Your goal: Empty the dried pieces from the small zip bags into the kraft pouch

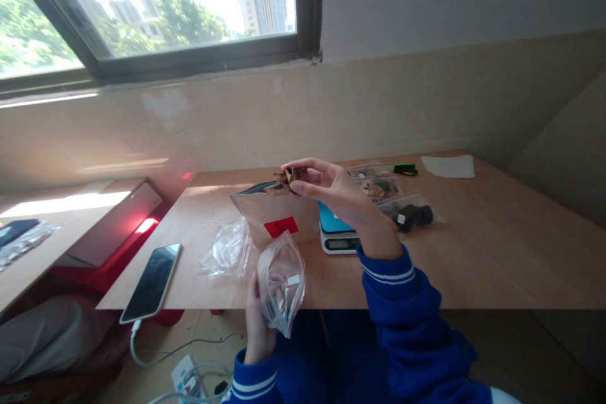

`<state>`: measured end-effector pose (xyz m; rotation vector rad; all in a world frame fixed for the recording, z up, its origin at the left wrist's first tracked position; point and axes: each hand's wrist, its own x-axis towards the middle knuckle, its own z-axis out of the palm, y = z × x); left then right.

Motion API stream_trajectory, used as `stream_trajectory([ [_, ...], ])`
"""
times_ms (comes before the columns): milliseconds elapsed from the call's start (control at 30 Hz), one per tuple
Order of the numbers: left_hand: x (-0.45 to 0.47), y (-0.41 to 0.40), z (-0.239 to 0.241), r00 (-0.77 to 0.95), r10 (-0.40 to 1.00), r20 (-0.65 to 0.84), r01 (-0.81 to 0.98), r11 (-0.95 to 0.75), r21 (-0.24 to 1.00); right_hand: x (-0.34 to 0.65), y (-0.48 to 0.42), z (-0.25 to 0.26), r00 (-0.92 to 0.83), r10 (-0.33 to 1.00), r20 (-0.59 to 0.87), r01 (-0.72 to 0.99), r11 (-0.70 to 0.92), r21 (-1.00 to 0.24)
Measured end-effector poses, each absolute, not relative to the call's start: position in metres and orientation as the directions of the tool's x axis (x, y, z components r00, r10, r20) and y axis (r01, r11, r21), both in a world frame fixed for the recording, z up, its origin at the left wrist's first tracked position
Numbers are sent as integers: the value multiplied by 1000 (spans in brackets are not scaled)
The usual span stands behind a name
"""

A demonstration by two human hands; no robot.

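My right hand (pixel 334 192) is raised over the wooden table (pixel 497 246) and pinches brown dried pieces (pixel 287 175) just above the open top of a brown paper bag (pixel 277 218) with a red label. My left hand (pixel 258 322) is at the table's near edge and holds a small clear zip bag (pixel 281 281) upright. A small digital scale (pixel 337 235) with a blue platform sits behind my right wrist.
An empty clear zip bag (pixel 225 251) lies left of the paper bag. A phone (pixel 152 282) on a cable rests at the table's left corner. Filled zip bags (pixel 409 214), a green-black marker (pixel 404 169) and white paper (pixel 449 166) lie at the back right.
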<state>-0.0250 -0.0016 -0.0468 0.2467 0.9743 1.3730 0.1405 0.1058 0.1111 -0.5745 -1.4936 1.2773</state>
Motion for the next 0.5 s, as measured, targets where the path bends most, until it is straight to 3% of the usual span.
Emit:
stream_trajectory([
  [200, -27, -1, -45, -99, 897, -430, -714, 237, 659, 131, 133, 125, -413, 809, 418, 33, 472, -881],
  [367, -29, 0, -48, -97, 895, -436, -715, 242, 656, 124, 134, 120, -440, 764, 472, 276, 615, -739],
  [500, -30, 1, -47, -98, 891, -444, -719, 245, 651, 118, 123, 124, -436, 770, 465, 459, 635, -622],
])
